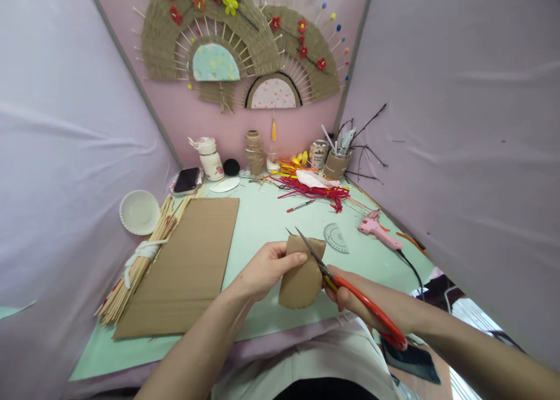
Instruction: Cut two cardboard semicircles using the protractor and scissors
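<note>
My left hand [272, 266] pinches a small piece of brown cardboard [301, 284], thumb on its face and fingers behind it. The lower edge of that piece is rounded, and its top right still has a corner. In my right hand [345, 292] is a pair of scissors [371, 306] with red handles. Their blades are parted and lie across the upper right part of the piece, pointing up and left. The fingers behind the handles are partly hidden. A clear protractor [336, 238] rests on the table just beyond the piece.
A large cardboard sheet [196, 260] lies left, beside a tied bundle of sticks [146, 254] and a white dish [139, 212]. A pink glue gun [378, 230] with a cord sits right. Twine [254, 152], a bottle [210, 158] and red strips [319, 193] stand or lie behind.
</note>
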Demonstrator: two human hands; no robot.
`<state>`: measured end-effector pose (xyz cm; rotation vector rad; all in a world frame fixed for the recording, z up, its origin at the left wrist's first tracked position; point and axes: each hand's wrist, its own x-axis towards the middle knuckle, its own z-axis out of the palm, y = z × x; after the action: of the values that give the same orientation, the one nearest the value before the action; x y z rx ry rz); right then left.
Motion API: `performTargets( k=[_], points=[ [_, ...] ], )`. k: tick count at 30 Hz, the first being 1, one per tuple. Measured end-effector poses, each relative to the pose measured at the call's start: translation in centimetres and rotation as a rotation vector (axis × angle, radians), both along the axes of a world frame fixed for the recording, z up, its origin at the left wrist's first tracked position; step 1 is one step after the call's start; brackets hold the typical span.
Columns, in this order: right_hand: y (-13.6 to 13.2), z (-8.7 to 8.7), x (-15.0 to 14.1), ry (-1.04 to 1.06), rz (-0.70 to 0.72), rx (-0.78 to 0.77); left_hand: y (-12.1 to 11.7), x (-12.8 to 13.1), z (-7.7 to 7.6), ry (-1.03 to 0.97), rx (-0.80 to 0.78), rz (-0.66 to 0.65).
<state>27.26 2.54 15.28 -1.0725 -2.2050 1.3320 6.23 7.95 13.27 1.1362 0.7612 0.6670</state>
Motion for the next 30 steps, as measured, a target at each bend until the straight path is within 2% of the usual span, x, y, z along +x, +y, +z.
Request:
performTargets(
  k=[6, 12, 17, 22, 24, 30],
  points=[
    [0.4, 0.0, 1.0, -0.041, 0.099, -0.072, 0.0, -0.2, 0.2, -0.008, -0.004, -0.011],
    [0.5, -0.3, 1.0, -0.079, 0.084, -0.103, -0.4, 0.0, -0.5, -0.004, 0.011, 0.06],
    [0.3, 0.2, 0.5, -0.164, 0.018, -0.169, -0.5, 0.2, -0.4, -0.02, -0.003, 0.087],
    [-0.1, 1.0, 0.0, -0.284, -0.056, -0.125, -0.6, 0.2, -0.3, -0.015, 0.014, 0.053],
    [-0.2, 1.2, -0.2, -0.32, -0.093, -0.157, -0.7, 0.1, -0.3, -0.015, 0.031, 0.041],
    [-0.5, 1.2, -0.1, -0.296, -0.199, -0.212, -0.6, -0.1, -0.2, -0.015, 0.055, 0.011]
  ],
)
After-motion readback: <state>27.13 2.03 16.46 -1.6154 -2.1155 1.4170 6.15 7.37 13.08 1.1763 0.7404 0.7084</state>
